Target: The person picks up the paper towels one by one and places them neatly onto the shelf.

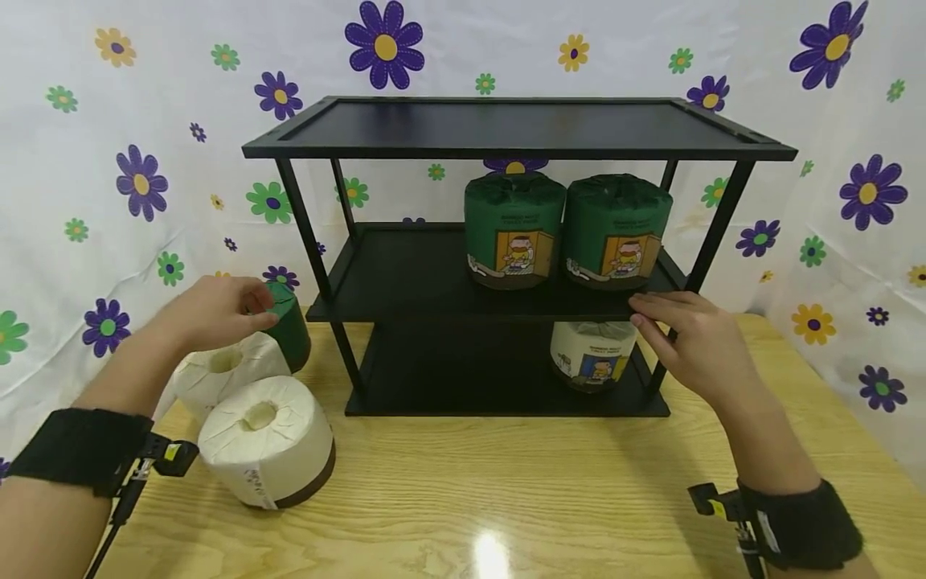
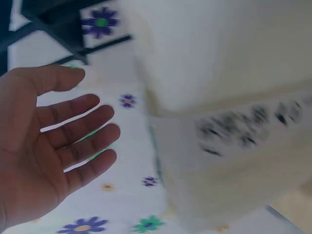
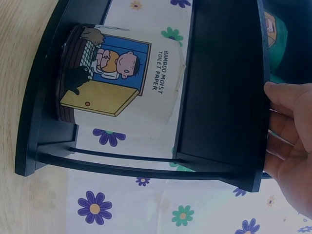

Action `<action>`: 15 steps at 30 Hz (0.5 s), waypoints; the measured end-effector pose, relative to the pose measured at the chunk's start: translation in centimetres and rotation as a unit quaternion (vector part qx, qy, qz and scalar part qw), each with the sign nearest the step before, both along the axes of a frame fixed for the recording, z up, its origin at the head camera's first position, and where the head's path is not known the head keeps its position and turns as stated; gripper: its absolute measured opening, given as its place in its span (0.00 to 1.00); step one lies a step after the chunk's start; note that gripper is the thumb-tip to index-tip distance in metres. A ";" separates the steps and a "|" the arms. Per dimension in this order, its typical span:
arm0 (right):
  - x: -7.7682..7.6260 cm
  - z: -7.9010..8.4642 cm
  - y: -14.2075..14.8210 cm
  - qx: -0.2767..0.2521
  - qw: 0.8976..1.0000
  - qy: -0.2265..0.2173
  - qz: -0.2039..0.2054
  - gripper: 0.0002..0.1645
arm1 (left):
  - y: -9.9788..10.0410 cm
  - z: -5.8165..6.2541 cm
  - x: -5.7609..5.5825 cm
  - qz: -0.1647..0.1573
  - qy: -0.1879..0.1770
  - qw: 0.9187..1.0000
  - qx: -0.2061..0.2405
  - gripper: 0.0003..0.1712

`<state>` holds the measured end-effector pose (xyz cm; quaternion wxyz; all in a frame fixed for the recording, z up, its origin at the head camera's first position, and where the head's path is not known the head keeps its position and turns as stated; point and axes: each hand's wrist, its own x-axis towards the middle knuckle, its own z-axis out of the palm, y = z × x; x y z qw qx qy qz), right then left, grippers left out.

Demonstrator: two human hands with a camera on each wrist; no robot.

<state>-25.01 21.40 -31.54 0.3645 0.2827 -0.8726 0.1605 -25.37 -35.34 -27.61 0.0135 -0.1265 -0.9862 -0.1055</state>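
Note:
My left hand [image 1: 220,314] hovers over the white-wrapped toilet rolls at the left, close to a green-wrapped roll [image 1: 291,330]. In the left wrist view its fingers [image 2: 92,124] are loosely extended and hold nothing, with a white roll [image 2: 234,161] beside them. My right hand [image 1: 690,342] touches the front edge of the middle shelf [image 1: 427,297] near its right post. Two green toilet rolls, one [image 1: 514,233] left of the other [image 1: 616,233], stand on that shelf. Below them a white roll [image 3: 117,78] stands on the bottom shelf, partly hidden from the head view.
The black three-tier rack [image 1: 521,129] stands on a wooden table [image 1: 448,482]. At the left sit a near white roll [image 1: 268,442] and another white roll [image 1: 231,366] behind it. A flower-patterned cloth [image 1: 448,48] hangs behind the rack.

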 end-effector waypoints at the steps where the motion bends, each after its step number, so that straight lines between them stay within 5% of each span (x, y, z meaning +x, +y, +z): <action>1: 0.0 0.0 0.0 0.000 1.000 0.000 -0.001 0.14 | -0.3 -0.4 -0.5 0.005 -0.005 1.000 -0.008 0.19; 6: -0.1 -0.3 0.1 0.001 1.000 -0.001 0.000 0.14 | -1.3 -2.2 -2.6 0.029 -0.034 0.998 -0.046 0.24; 15: -0.1 -0.1 0.1 -0.005 1.000 0.000 0.002 0.13 | -2.2 -4.3 -4.1 0.071 -0.045 0.996 -0.013 0.35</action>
